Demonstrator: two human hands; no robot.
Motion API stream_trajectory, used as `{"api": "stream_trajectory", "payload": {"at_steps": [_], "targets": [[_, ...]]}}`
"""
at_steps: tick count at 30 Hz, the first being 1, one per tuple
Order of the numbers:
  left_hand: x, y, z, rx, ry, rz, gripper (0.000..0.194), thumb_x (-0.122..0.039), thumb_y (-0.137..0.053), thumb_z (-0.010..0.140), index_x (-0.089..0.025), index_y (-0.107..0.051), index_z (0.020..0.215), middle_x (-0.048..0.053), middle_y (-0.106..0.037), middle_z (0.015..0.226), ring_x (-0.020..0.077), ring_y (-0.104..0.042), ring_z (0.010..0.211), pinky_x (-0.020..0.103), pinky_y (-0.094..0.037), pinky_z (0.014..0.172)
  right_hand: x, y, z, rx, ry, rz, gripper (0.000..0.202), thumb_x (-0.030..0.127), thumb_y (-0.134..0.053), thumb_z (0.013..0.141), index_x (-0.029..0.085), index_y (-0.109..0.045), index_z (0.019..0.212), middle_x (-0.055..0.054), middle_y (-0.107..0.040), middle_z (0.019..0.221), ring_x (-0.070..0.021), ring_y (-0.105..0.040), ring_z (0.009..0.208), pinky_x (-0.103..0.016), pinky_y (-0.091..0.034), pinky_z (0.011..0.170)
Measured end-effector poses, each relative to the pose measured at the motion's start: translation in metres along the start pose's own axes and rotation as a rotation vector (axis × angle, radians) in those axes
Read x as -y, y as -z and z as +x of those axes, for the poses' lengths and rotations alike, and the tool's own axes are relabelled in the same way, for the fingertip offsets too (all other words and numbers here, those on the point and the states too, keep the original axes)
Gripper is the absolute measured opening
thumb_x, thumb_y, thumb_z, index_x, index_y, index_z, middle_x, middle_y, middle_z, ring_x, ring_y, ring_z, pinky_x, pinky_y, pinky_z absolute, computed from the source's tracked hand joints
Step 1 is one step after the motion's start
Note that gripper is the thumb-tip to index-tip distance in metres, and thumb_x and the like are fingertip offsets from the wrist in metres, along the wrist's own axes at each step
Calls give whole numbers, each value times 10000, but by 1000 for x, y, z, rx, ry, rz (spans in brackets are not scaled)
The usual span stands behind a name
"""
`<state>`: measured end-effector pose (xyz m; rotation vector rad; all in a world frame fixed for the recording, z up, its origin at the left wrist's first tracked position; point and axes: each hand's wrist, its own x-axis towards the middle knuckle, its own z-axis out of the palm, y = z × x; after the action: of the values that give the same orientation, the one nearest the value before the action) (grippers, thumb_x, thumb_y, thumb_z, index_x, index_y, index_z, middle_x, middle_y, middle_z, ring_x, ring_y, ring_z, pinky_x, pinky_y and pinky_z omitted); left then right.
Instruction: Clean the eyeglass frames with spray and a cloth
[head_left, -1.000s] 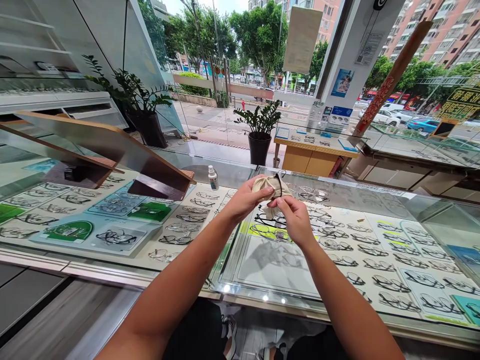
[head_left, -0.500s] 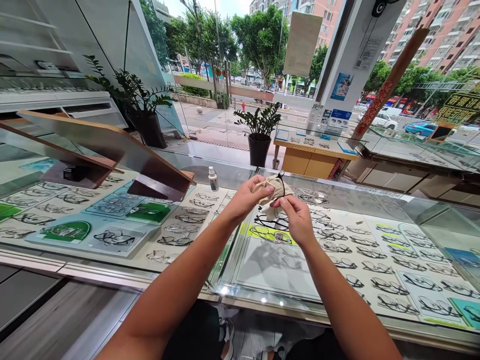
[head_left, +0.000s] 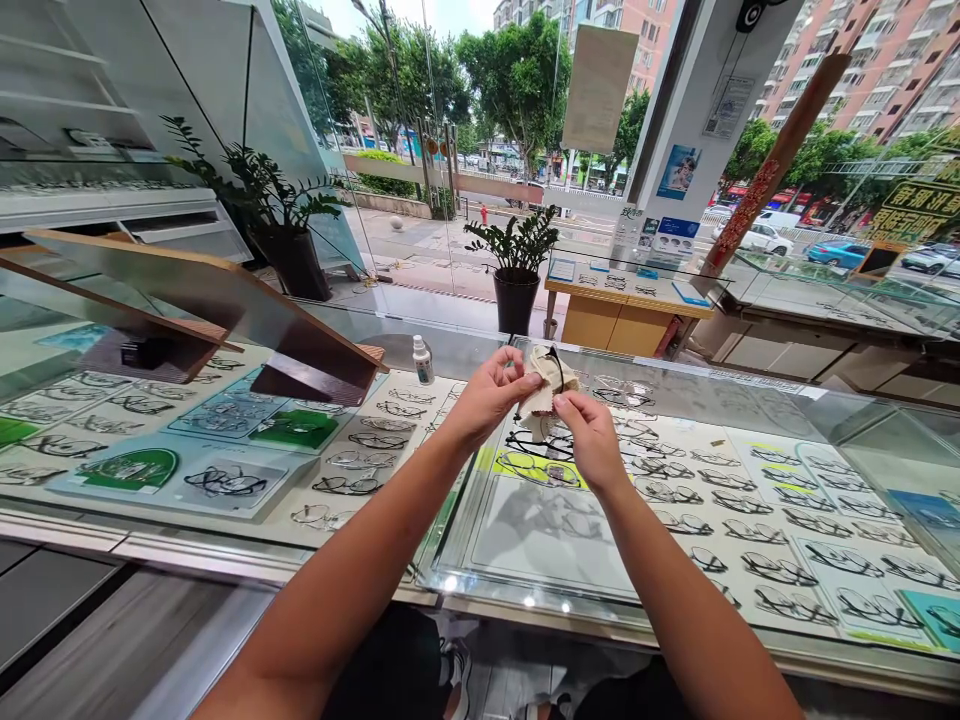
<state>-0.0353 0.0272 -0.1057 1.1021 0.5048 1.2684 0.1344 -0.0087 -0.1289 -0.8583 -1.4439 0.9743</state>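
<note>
A crumpled beige cleaning cloth (head_left: 538,400) is held up between my hands, over the glass display case. A thin black part of a pair of eyeglasses (head_left: 557,368) shows against the cloth; the rest of the frame is hidden by cloth and fingers. My left hand (head_left: 496,397) pinches the cloth's left side with the thumb in front, its other fingers curled. My right hand (head_left: 592,435) is closed at the lower right, where the black part meets thumb and forefinger.
The glass display case (head_left: 525,590) holds many rows of eyeglasses. A small white spray bottle (head_left: 423,362) stands on the glass to the left. Wooden display boards (head_left: 202,290) lean farther left. A potted plant (head_left: 516,300) stands beyond the case.
The cloth has turned and shifted a little left, and more of it hangs down. My left fingers have lifted partly off it; my right hand has moved slightly.
</note>
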Motion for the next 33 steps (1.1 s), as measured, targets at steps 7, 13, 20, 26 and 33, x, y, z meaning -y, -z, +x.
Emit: {"api": "stream_trajectory", "payload": {"at_steps": [7,13,20,26,33], "targets": [[2,2,-1,78,37,153,437,-479,-877,816,-152,-653,1000,16,-681,775,123,-596,601,257,-454,568,5,-2,-4,97,24,-3,356,490,-596,1006,220,-760,842,-43,-757,882,-240,-665,928,-351,-492,915],[8,-5,-5,91,-7,229,410,-535,-806,873,-161,-638,877,-18,-574,729,98,-489,619,239,-394,595,2,-2,-3,93,22,-35,373,507,-594,1003,221,-761,831,-44,-762,887,-245,-662,929,-356,-490,925],[14,-14,-7,68,-43,199,470,-545,-843,833,-169,-637,1027,-4,-621,845,87,-494,645,215,-407,592,-6,-2,0,65,-22,-8,356,483,-599,979,230,-778,803,-40,-763,861,-252,-655,911,-354,-501,921],[19,-11,-7,24,-55,233,536,-714,-681,907,-188,-647,1004,-6,-599,758,121,-499,637,253,-414,605,-7,-2,1,43,-43,28,329,435,-604,968,223,-777,784,-40,-775,861,-250,-671,917,-354,-491,933],[17,-11,-5,54,-17,175,477,-635,-743,902,-169,-643,922,1,-604,741,102,-482,593,247,-367,567,-1,-3,-1,52,-24,-1,342,470,-614,975,224,-782,807,-52,-787,880,-268,-682,957,-374,-509,937]]}}
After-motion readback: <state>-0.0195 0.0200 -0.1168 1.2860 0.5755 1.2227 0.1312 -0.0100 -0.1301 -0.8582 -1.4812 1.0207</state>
